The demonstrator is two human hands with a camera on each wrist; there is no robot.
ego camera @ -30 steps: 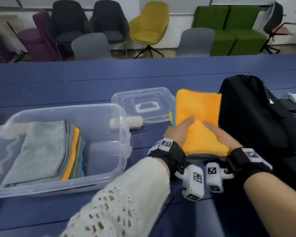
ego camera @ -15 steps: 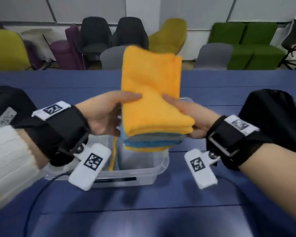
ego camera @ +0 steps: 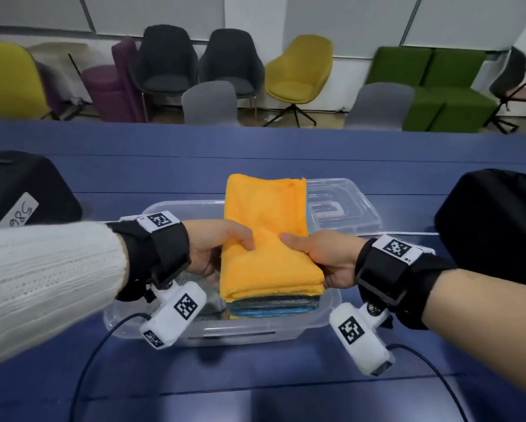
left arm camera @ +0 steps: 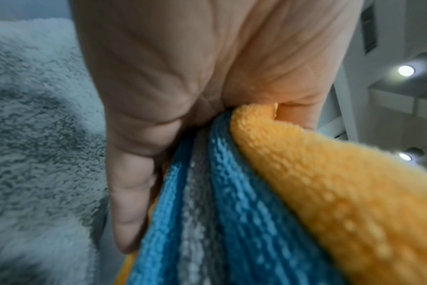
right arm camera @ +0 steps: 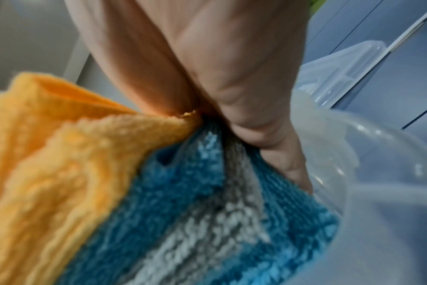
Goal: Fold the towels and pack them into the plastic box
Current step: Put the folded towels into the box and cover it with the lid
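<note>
A stack of folded towels [ego camera: 268, 239], orange on top with blue and grey layers below, hangs over the clear plastic box [ego camera: 255, 332]. My left hand [ego camera: 222, 254] grips its left side, thumb on top and fingers underneath. My right hand [ego camera: 319, 257] grips the right side the same way. In the left wrist view the orange towel [left arm camera: 341, 202] and blue and grey layers [left arm camera: 207, 212] are pinched in the hand, with a grey towel [left arm camera: 37, 135] lying in the box beside. The right wrist view shows the stack [right arm camera: 110, 192] by the box wall [right arm camera: 378, 212].
The clear lid [ego camera: 341, 205] lies on the blue table [ego camera: 255, 376] behind the box. Black bags sit at the left [ego camera: 21, 187] and right [ego camera: 493, 220]. Cables [ego camera: 82, 376] trail across the near table. Chairs stand beyond the far edge.
Both hands lifted the stack off the table at the right, carried it over the box, and have now lowered it from chest height toward the box opening.
</note>
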